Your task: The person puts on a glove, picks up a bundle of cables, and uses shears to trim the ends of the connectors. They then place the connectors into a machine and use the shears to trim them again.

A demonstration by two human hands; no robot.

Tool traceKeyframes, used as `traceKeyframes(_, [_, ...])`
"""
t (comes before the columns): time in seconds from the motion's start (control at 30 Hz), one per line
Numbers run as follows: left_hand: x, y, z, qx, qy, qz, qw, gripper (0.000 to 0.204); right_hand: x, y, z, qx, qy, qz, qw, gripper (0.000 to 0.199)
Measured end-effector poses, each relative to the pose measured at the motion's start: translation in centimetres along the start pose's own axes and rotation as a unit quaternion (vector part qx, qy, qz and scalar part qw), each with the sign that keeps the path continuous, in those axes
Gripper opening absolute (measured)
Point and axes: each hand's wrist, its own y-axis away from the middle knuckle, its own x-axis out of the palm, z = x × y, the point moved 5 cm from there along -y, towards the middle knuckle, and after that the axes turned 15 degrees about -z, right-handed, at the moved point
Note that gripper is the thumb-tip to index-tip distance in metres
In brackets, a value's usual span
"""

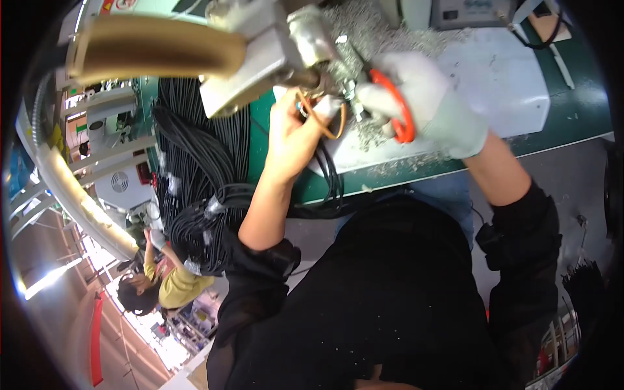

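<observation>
Just in from the table's [575, 110] near edge, the gloved right hand [422, 94] grips a red-handled tool [405, 112] so close to the left hand [289, 136] — its fingers curled by a tan loop [343, 121], hold unclear — that a slip could nick them.

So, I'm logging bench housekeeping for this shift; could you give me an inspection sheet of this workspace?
Surface: green table with a white board on it.
Work items: red-handled tool; orange-brown loop; metal machine.
Clutter: silvery scraps scattered over the board.
Hands: gloved right hand holds the tool; left hand is at the loop, its grip unclear.
Cables: black cables heaped left of the hands.
Surroundings: co-worker in yellow top; grey box at far right.
</observation>
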Motion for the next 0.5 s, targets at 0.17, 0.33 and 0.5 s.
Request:
traceKeyframes(0.17, [-2.3, 3.9, -0.3, -0.06, 0.19, -0.095, 0.975, 0.016, -3.2, 2.3, 0.7, -0.157, 0.195, -0.08, 0.965, 0.025])
traceKeyframes(0.33, [-0.4, 9.2, -3.9, -0.105, -0.024, 0.167, 0.98, 0.013, -3.3, 9.3, 4.9, -0.228, 0.303, -0.151, 0.913, 0.025])
traceKeyframes(0.5, [3.4, 9.0, -6.7, -0.007, -0.053, 0.28, 0.958, 0.011, -0.3, 11.0, 4.4, -0.314, 0.248, 0.008, 0.917, 0.024])
